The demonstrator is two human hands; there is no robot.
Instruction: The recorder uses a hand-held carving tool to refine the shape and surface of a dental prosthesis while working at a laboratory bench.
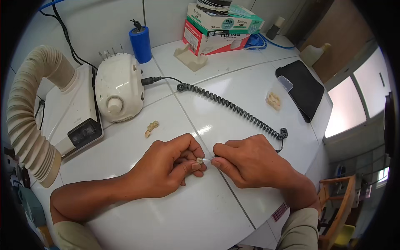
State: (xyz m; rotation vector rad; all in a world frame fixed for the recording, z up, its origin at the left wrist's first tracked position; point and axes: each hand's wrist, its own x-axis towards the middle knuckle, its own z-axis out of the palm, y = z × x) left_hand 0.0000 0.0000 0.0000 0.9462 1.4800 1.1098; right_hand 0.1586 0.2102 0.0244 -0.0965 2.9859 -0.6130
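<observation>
Near the middle of the white tiled table, my left hand [166, 166] pinches a small cream-coloured dental crown [199, 160] between thumb and fingers. My right hand [250, 162] is closed round a rotary handpiece, its body mostly hidden by the fingers. From that fist a thin metal bur [207, 159] points left, and its tip meets the crown or lies right beside it. A black coiled cord [233, 107] runs from the white control unit [118, 89] to behind my right hand. Beyond my left hand lies a cream dental bridge piece [151, 128].
At left stands a white dust extractor [73, 112] with a ribbed hose [25, 100]. A blue cylinder [140, 43], mask boxes [221, 33] and a beige holder [190, 58] line the back. Toward the right are a small clear box [273, 101] of tooth-coloured pieces and a black pouch [302, 85].
</observation>
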